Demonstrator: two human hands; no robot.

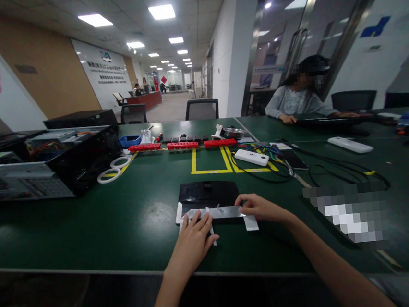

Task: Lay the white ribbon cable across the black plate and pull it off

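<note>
A glossy black panel [208, 191] lies flat on the green table in front of me. Along its near edge runs a thin silver strip [226, 212]. My left hand [197, 234] rests on the strip's left end with fingers stretched out flat, pressing from above. At the other end, the thumb and fingertips of my right hand [255, 208] pinch the strip. A white ribbed piece, like a flat ribbon cable [250, 223], hangs out below the right fingers. Another white strip [213, 234] sticks out beside my left hand, and part of it is hidden.
An opened computer case [82, 160] stands at the left, with white rings [109, 175] beside it. Red trays [182, 145] line the back. A white oblong device [251, 157] and black cables [330, 165] lie to the right. Across the table sits another person [298, 94].
</note>
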